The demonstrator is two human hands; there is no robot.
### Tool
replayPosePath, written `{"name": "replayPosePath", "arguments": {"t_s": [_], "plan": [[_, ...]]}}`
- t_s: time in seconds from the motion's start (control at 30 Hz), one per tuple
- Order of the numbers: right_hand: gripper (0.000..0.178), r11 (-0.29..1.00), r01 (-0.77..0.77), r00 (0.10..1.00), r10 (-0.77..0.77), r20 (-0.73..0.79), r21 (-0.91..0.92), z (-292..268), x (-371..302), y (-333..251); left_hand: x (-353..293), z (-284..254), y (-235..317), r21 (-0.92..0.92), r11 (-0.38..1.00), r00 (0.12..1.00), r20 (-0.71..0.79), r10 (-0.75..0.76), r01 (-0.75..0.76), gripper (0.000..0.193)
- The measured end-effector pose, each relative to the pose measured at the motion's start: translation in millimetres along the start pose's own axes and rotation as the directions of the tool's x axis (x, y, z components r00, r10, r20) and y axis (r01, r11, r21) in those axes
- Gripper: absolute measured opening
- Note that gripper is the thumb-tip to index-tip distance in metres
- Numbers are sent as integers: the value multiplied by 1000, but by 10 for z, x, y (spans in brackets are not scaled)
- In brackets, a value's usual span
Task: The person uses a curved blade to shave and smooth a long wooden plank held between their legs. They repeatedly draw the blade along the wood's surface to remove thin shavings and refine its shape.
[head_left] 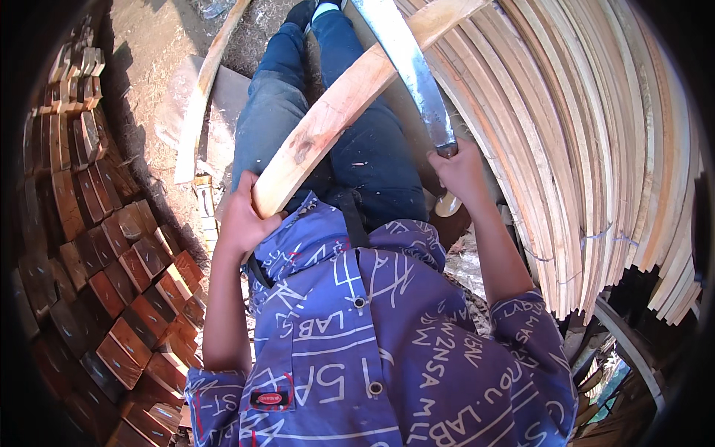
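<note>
A long, slightly curved plank of pale wood (pixel 328 123) slants up and to the right over my outstretched legs, with a brownish knot on its face. My left hand (pixel 242 221) is closed around its near end. On the other side, my right hand (pixel 460 177) grips the handle of a machete (pixel 421 86). The machete's broad, shiny blade points away from me and crosses over the plank toward its far part. Whether the blade touches the wood, I cannot tell. A rounded, light-coloured handle end sticks out below my right fist.
Many long, curved pale wood strips (pixel 514 112) are stacked along the right, some tied with thin cord. Reddish-brown wood blocks (pixel 123 354) are piled on the left. Another curved strip (pixel 199 104) lies to the left of my legs, on dusty ground (pixel 149 82).
</note>
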State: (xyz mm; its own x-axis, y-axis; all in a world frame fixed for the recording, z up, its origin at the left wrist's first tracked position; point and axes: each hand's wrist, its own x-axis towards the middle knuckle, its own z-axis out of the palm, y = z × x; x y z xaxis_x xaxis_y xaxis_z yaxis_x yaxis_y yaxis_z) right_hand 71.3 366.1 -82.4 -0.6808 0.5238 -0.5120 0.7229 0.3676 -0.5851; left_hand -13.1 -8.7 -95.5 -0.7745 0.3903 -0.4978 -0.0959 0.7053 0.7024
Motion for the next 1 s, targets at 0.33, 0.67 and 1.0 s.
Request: {"name": "replayPosePath", "arguments": {"t_s": [0.33, 0.67, 1.0], "plan": [[18, 998, 61, 997, -60, -54, 27, 60, 34, 36, 133, -32, 37, 3, 1000, 1000, 12, -1, 1, 54], [22, 961, -111, 991, 87, 102, 255, 6, 36, -133, 149, 5, 32, -49, 999, 1000, 7, 22, -22, 52], [16, 913, -150, 985, 106, 134, 379, -63, 106, -168, 177, -29, -18, -89, 996, 1000, 22, 2, 0, 51]]}}
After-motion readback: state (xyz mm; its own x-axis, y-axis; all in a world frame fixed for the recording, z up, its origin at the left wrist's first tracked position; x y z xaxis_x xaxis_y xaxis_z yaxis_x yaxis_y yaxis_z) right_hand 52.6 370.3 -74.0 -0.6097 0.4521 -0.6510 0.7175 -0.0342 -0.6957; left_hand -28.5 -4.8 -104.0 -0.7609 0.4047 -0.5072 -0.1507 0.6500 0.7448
